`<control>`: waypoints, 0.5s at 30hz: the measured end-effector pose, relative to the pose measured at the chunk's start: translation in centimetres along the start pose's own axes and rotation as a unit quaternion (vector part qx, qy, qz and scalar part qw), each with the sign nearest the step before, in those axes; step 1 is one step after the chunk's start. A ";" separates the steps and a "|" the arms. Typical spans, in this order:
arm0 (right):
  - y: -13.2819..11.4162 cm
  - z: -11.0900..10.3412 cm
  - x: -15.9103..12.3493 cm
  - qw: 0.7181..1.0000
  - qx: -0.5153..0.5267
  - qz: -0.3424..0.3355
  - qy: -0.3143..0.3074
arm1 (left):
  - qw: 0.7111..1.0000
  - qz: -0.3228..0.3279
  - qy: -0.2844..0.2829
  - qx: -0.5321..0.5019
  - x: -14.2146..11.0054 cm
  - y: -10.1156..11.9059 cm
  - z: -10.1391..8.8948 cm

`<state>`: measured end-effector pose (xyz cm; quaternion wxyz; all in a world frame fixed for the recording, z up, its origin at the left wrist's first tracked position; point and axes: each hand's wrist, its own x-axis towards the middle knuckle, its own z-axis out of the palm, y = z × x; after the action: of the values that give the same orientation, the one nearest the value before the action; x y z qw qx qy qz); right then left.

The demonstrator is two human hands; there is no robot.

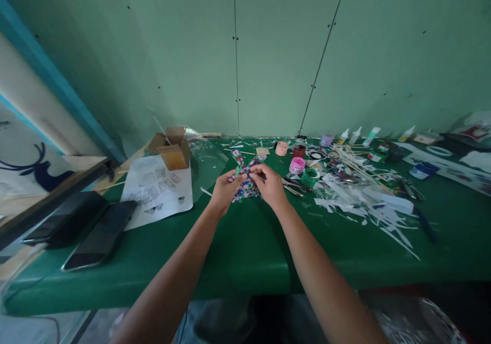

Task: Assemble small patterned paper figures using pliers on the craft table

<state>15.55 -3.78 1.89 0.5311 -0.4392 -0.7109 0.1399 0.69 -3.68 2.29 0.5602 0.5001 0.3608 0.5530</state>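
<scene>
Between my two hands is a small multicoloured craft piece (245, 194), speckled in blue, pink, green and white. Two arms with round ends stick up from its top in a V. My left hand (225, 189) grips its left side, fingers closed at the base of the left arm. My right hand (268, 183) pinches it from the right, thumb and forefinger near where the arms meet. Parts of the piece are hidden behind my fingers. To the right of it lie metal pliers (294, 188).
Open paint jars, pink (297, 166) and green (310, 178), stand right of my hands. Beyond them are paper strips (372, 206), thin wooden sticks (356, 162) and glue bottles (371, 136). At left are a cardboard box (174, 154), a printed sheet (157, 190) and a phone (100, 236).
</scene>
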 end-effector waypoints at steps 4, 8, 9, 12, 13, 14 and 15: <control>0.3 0.4 0.1 0.996 0.072 0.047 0.028 | 1.000 0.016 -0.003 0.017 0.1 0.1 -0.2; 0.4 0.5 0.2 0.994 0.093 0.054 0.021 | 1.000 0.011 0.005 0.020 0.2 -0.1 -0.3; 0.4 0.5 0.3 0.993 0.101 0.058 0.021 | 1.000 0.006 0.003 0.014 0.3 -0.2 -0.3; 0.3 0.6 0.3 0.987 0.136 0.085 0.015 | 1.000 0.009 -0.002 -0.009 0.3 -0.2 -0.3; 0.2 0.6 0.3 0.984 0.150 0.097 0.005 | 1.000 0.017 0.002 -0.013 0.4 -0.2 -0.3; 0.2 0.6 0.3 0.981 0.162 0.107 -0.010 | 1.000 0.026 0.011 -0.013 0.4 -0.2 -0.3; 0.2 0.7 0.3 0.979 0.168 0.117 -0.025 | 0.999 0.035 0.023 -0.010 0.4 -0.2 -0.3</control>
<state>15.04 -3.27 1.65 0.5596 -0.4201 -0.6342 0.3289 0.49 -3.19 2.09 0.5368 0.4940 0.3508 0.5871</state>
